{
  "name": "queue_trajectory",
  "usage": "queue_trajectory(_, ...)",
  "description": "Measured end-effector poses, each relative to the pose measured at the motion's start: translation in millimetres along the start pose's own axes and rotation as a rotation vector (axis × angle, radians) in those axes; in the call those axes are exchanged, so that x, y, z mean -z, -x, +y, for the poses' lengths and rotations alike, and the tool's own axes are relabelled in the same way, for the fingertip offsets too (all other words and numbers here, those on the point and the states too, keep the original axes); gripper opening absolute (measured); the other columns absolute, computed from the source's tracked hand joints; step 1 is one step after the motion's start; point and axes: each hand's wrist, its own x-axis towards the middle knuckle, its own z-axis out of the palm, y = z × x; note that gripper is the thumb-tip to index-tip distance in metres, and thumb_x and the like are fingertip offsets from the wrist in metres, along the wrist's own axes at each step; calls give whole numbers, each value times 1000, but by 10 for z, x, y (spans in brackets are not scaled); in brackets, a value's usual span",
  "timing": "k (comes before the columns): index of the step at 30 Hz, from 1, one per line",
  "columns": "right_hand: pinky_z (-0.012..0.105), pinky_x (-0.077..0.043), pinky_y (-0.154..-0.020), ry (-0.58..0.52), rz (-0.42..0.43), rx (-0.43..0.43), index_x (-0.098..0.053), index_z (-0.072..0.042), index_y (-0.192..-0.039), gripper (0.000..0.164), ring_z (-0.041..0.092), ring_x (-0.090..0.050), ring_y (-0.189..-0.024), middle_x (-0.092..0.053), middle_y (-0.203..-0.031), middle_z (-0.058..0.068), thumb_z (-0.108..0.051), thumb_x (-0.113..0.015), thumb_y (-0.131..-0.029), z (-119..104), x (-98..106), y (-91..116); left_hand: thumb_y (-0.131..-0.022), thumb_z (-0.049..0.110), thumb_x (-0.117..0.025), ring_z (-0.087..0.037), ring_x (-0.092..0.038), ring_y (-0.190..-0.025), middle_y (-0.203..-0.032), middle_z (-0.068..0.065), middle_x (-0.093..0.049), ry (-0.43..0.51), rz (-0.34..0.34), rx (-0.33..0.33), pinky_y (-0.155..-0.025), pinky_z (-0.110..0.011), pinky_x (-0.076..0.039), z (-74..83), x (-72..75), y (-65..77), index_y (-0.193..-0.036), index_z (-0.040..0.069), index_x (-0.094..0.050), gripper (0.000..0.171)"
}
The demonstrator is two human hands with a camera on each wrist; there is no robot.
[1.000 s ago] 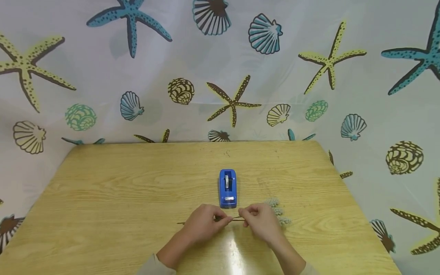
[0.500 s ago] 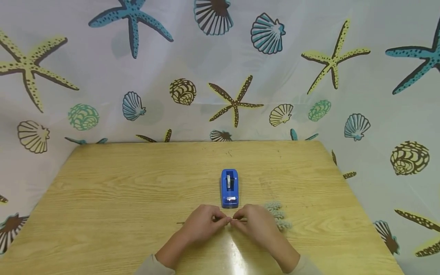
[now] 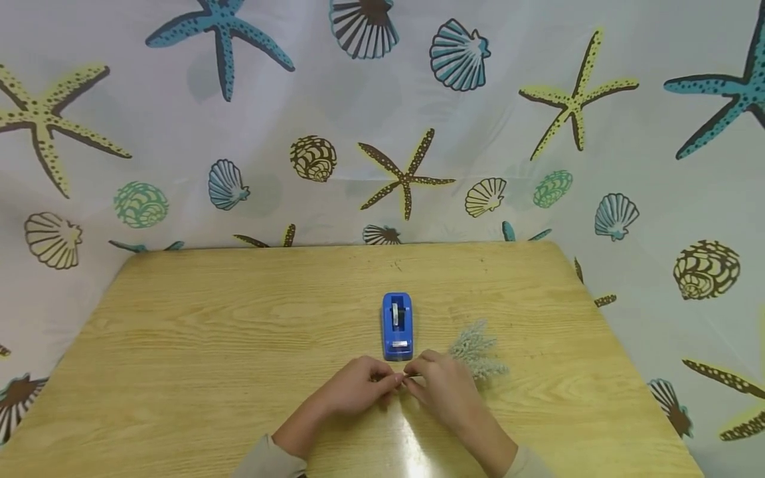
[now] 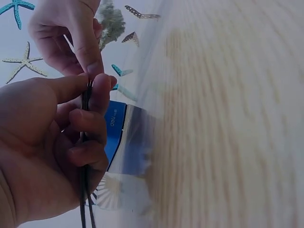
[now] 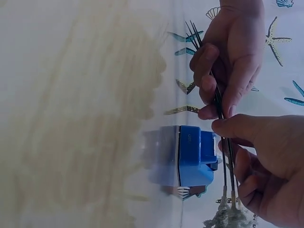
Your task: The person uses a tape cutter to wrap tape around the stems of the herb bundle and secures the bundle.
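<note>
A small bunch of sprigs with fluffy grey-green heads (image 3: 476,352) and thin dark stems is held between both hands, above the table. My left hand (image 3: 356,386) pinches the stems between thumb and forefinger; in the left wrist view the stems (image 4: 85,183) run down past its curled fingers. Right against those fingertips, my right hand (image 3: 445,390) pinches the same stems nearer the heads. In the right wrist view, the loose stem ends (image 5: 192,34) stick out beyond the left hand. A blue tape dispenser (image 3: 390,335) stands just beyond the fingertips.
The wooden table (image 3: 239,318) spreads around the hands. Behind it and along the sides hangs a white cloth (image 3: 269,113) printed with starfish and shells.
My right hand has slid left along the stems to meet the left fingertips. The sprig heads have risen and fan farther up the view. The tape dispenser has stayed in place.
</note>
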Motion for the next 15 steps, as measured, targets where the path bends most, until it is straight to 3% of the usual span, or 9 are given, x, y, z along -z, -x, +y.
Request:
queue_trajectory(7, 16, -48, -55, -35, -44, -75, -74, -13, -92, 20, 11, -68, -66, -74, -84, -1, -26, -84, -80, -35, 31, -2, -100, 28, -62, -6, -51, -59, -70, -3, -70, -9, 42, -5, -53, -20, -38, 17, -5, 3, -91, 11, -79, 26)
queue_trajectory(11, 22, -53, -57, 10, -150, -111, -75, -10, -101, 26, 16, -70, -71, -75, -90, 3, -29, -80, -85, -42, 106, -10, -98, 27, -63, -4, -51, -60, -67, 1, -70, -103, 75, -32, -55, -21, -41, 20, -22, 15, -90, 13, -81, 24)
queue_trajectory(15, 23, -50, -51, 89, -253, -90, -78, -12, -95, 16, 13, -66, -65, -73, -81, 0, -26, -76, -89, -22, 166, -28, -97, 28, -66, -2, -56, -66, -71, 7, -72, -213, 122, -44, -63, -22, -46, 23, -29, 28, -95, 16, -82, 20)
